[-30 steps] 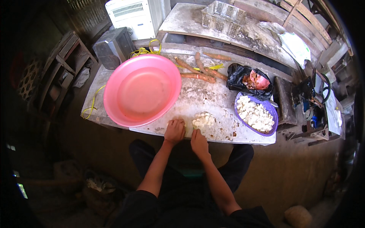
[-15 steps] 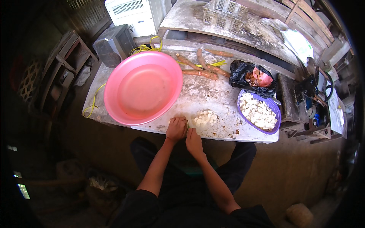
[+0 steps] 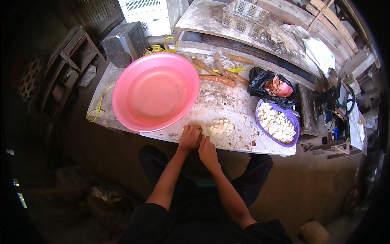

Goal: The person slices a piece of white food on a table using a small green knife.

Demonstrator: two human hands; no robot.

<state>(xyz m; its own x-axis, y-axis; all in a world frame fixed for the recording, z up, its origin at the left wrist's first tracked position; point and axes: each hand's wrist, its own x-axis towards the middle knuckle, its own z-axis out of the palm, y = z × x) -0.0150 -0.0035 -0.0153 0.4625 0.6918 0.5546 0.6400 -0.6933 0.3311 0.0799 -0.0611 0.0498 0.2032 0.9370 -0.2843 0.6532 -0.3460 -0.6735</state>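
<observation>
At the table's near edge, my left hand (image 3: 190,137) is closed over a pale piece of peeled cassava, mostly hidden under the fingers. Close against it, my right hand (image 3: 208,152) is wrapped round a knife, of which only a thin greenish sliver shows between the hands. Just right of them lies a small heap of white cassava slices (image 3: 220,127). More slices (image 3: 276,123) fill a purple basket (image 3: 295,136) at the right end of the table. Several unpeeled brown cassava roots (image 3: 219,79) lie farther back.
A large pink basin (image 3: 118,116) of liquid stands left of my hands. Behind the purple basket sits a black plastic bag (image 3: 256,81) with peelings and something pink. Yellow strap (image 3: 98,109) hangs over the left edge. A dark grey box (image 3: 124,44) and a white appliance (image 3: 152,18) stand behind.
The view has shifted slightly, moving the table items a little in the picture. My hands keep nearly the same place and hold beside the slice heap.
</observation>
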